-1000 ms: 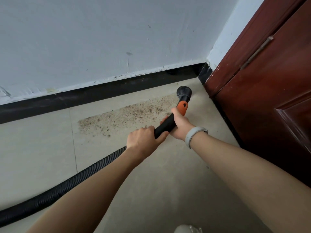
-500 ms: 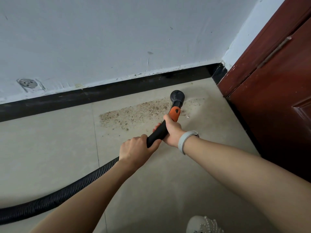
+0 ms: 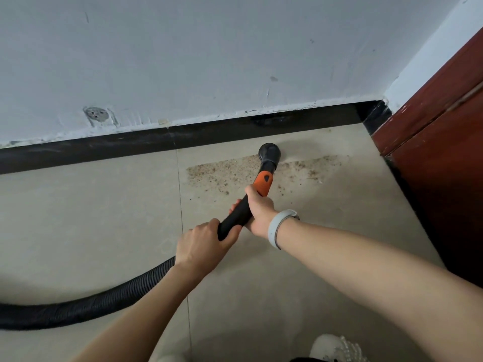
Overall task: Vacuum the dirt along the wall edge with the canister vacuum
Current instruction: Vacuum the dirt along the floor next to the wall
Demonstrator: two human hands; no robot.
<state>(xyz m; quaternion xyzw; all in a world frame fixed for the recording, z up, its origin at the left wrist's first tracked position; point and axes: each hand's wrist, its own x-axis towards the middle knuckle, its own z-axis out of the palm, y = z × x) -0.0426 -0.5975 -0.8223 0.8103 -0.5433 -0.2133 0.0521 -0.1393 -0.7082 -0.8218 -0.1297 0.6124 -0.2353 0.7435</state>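
Observation:
A band of brown dirt (image 3: 222,172) lies on the beige floor just in front of the black baseboard (image 3: 209,134). The round black nozzle (image 3: 269,152) of the vacuum rests on the floor inside this band, with dirt on both sides of it. Behind the nozzle comes an orange collar (image 3: 263,182) and a black handle tube. My right hand (image 3: 257,211) grips the tube just below the collar. My left hand (image 3: 202,246) grips it lower down, where the ribbed black hose (image 3: 109,299) begins. The canister is out of view.
A dark red wooden door (image 3: 444,158) closes off the right side, meeting the wall at the corner. The hose trails off the left edge across the floor. A patched spot (image 3: 96,114) marks the white wall. A white shoe (image 3: 337,347) shows at the bottom.
The nozzle has moved left along the dirt band, away from the corner by the door. Dirt now shows to its right. Both hands keep their grip.

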